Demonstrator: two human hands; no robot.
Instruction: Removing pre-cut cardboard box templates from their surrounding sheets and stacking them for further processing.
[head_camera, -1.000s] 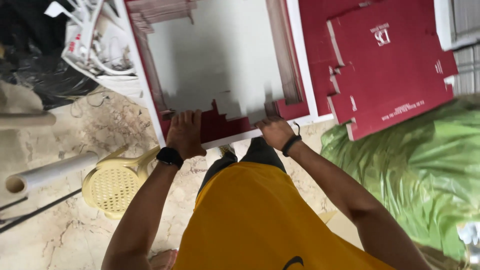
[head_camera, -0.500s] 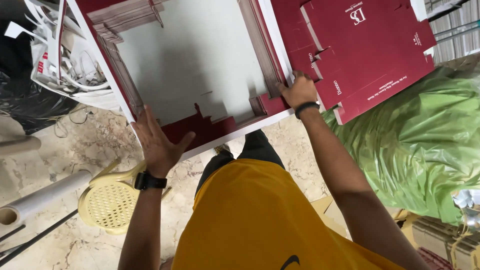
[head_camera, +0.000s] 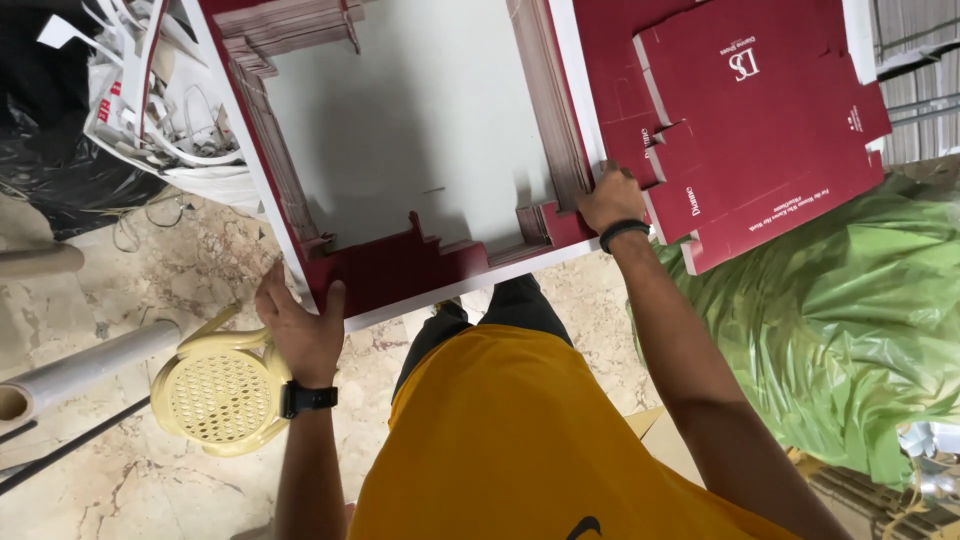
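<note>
A thick stack of die-cut cardboard sheets (head_camera: 410, 130), maroon at the edges with a pale grey top face, lies in front of me. My left hand (head_camera: 298, 325) grips its near left corner, thumb on the maroon border. My right hand (head_camera: 612, 198) holds the near right corner, beside the stack's right edge. Both wrists carry a dark band. My yellow shirt fills the bottom of the view.
Flat maroon carton blanks (head_camera: 760, 120) lie to the right of the stack. A green plastic sheet (head_camera: 860, 330) covers something at right. A yellow plastic stool (head_camera: 215, 395) and a film roll (head_camera: 80, 365) stand on the marble floor at left; paper scraps (head_camera: 150, 90) pile up at upper left.
Both hands slid apart along the near edge, from its middle to the two corners. The left hand went from open under the edge to gripping the corner.
</note>
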